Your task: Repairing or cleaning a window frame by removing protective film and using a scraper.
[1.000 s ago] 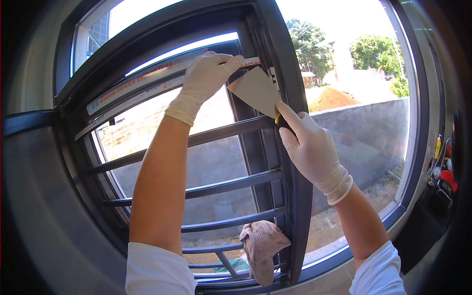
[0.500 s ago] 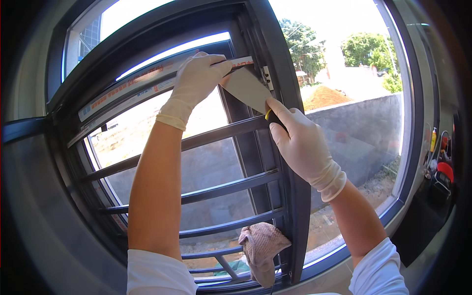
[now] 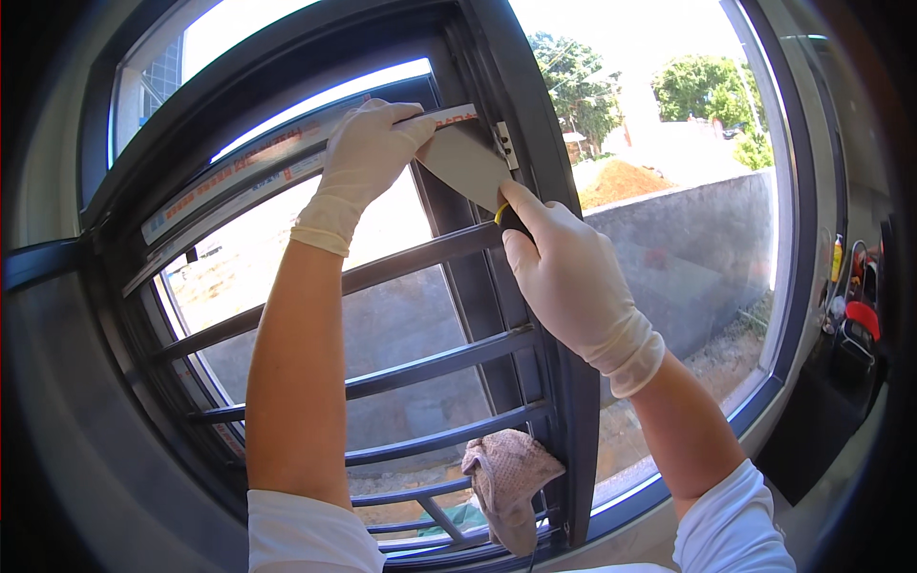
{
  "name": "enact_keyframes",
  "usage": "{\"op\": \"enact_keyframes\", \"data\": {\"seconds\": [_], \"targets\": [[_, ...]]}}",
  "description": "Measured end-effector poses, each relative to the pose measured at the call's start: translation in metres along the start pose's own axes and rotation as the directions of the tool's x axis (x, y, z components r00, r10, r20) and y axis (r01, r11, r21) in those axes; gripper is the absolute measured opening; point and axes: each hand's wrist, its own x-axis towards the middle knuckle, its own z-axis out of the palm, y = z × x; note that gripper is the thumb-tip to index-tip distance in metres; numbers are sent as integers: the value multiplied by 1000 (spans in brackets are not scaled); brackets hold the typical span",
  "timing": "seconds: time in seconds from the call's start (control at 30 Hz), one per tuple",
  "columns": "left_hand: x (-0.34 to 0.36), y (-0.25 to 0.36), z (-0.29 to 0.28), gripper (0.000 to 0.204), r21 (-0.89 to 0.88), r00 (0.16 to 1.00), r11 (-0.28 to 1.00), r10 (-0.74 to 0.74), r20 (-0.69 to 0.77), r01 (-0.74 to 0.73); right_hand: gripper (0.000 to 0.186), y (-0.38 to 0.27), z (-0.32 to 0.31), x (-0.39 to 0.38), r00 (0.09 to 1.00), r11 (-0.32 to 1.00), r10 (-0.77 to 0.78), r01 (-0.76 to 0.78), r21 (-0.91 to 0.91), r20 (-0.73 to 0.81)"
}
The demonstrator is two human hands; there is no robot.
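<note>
White gloves cover both of my hands. My left hand [image 3: 368, 148] is closed over a dark horizontal rail at the top of a window grille [image 3: 420, 258], on a strip of protective film [image 3: 234, 172] with red print. In my right hand [image 3: 573, 277] is a scraper [image 3: 466, 164] with a wide, flat metal blade and a black-and-yellow handle. Its blade slants up to the left, and its broad edge meets the underside of the rail, close to my left fingertips. The exact contact is partly hidden by those fingers.
A crumpled brownish cloth [image 3: 511, 482] hangs over the lower right of the grille. A metal latch [image 3: 504, 145] sits on the upright dark frame right of the blade. Beyond the glass stands a grey wall [image 3: 693, 239]. Assorted items, including a red one [image 3: 864, 320], lie far right.
The whole view has shifted slightly, so the window appears a little further left. The scraper's blade has tilted a little against the rail; both hands keep their grips.
</note>
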Motion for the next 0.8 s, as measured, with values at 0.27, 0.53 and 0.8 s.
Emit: {"op": "enact_keyframes", "data": {"seconds": [0.27,0.53,0.8], "targets": [[2,-5,5,47,-8,1000,1000,-5,4,5,35,1,6,1,1000,999,21,-21,-34,9],[0,6,-5,46,-76,990,995,-61,128,71,38,-6,0,1,995,996,88,-86,-30,53],[1,7,-6,46,-66,992,996,-54,114,62,41,-3,3,1,990,992,128,-128,-13,61]]}}
